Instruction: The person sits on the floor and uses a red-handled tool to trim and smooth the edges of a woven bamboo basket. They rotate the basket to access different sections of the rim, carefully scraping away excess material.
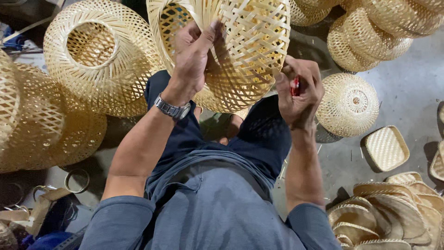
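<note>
I hold a large woven bamboo basket (pixel 245 51) up in front of me, above my knees. My left hand (pixel 192 58) grips its rim near the top, fingers over the open weave; a metal watch sits on that wrist. My right hand (pixel 298 90) is closed around a small red-handled tool (pixel 295 86) at the basket's lower right edge, touching the weave. The tool's tip is hidden by my fingers.
Several woven bamboo baskets lie around on the grey floor: a big one (pixel 99 55) at upper left, more at left, a round one (pixel 349 104) at right, a small square tray (pixel 385 148), stacked flat woven pieces (pixel 393 208) at lower right. Metal rings (pixel 76 180) lie at lower left.
</note>
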